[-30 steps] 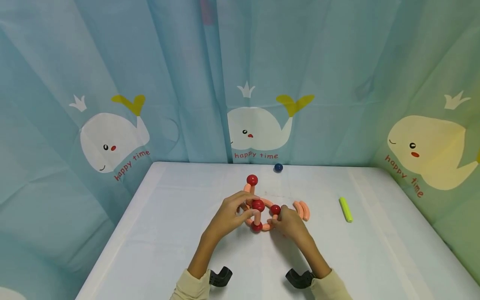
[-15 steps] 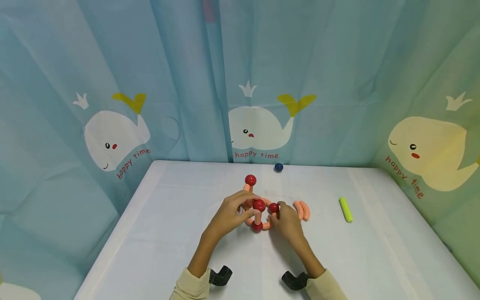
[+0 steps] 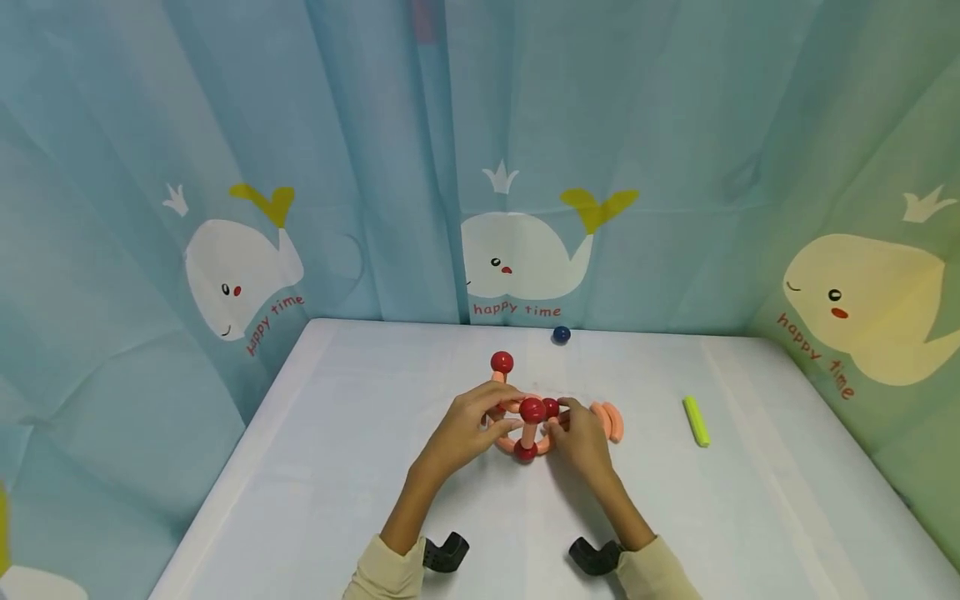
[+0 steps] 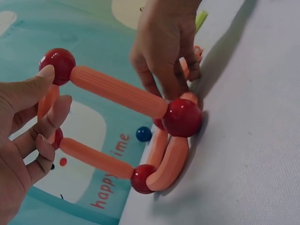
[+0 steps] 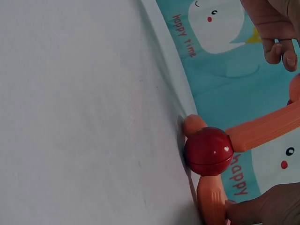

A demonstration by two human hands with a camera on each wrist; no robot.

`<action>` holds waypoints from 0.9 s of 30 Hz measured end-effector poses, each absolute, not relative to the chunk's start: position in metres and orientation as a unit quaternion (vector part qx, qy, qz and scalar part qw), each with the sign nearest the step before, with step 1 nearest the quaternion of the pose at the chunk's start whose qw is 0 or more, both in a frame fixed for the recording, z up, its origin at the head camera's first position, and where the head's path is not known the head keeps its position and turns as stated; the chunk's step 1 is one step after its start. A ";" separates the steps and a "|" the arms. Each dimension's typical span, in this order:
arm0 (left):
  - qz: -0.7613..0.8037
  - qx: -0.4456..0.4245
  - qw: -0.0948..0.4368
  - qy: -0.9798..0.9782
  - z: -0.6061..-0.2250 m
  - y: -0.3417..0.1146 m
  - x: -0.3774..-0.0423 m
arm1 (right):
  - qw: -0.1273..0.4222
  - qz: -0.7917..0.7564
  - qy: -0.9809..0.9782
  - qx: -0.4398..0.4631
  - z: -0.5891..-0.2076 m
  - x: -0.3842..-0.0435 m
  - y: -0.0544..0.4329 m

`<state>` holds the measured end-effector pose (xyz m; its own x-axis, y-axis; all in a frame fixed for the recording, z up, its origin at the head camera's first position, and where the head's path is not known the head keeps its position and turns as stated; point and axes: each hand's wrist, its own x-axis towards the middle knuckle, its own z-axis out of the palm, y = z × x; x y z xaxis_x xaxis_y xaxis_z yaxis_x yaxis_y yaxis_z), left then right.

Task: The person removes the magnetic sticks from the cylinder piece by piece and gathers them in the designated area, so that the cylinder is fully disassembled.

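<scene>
An orange-and-red magnetic stick-and-ball frame (image 3: 503, 444) stands on the table, with a ring of curved orange rods at its base. Upright orange rods rise from the ring's red balls. My left hand (image 3: 463, 429) pinches an upper red ball (image 4: 62, 65) between thumb and fingers, beside an orange rod joined to it. On the ring's right side, my right hand (image 3: 585, 437) holds a curved orange rod (image 5: 212, 199) near a red ball (image 3: 551, 407). The right fingertips are partly hidden. The near lower red ball (image 5: 209, 151) rests at table level.
Two loose curved orange rods (image 3: 613, 422) lie right of the right hand. Farther right is a yellow-green stick (image 3: 697, 421). A dark blue ball (image 3: 561, 335) sits at the table's back edge, before a whale-print curtain (image 3: 390, 167).
The upper red ball under my left hand has shifted slightly right, with the near lower ball. My right fingers have moved slightly up around the ring's right side.
</scene>
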<state>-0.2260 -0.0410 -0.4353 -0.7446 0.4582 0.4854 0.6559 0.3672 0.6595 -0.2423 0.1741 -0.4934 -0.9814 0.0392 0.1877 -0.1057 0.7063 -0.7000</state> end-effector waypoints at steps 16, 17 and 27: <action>-0.383 -0.355 0.204 -0.828 -0.439 -0.039 -0.230 | 0.214 0.426 -0.865 0.158 -0.456 -0.235 0.176; -0.375 -0.355 0.211 -0.830 -0.439 -0.039 -0.230 | 0.214 0.441 -0.852 0.187 -0.452 -0.233 0.176; -0.328 -0.352 0.259 -0.838 -0.445 -0.039 -0.231 | 0.165 0.451 -0.823 0.303 -0.434 -0.220 0.169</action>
<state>-0.2311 -0.0386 -0.4454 -0.6190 0.4192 0.6642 0.7588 0.5375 0.3679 -0.2199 0.1690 -0.4342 -0.7618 -0.3501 0.5450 -0.6478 0.4098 -0.6422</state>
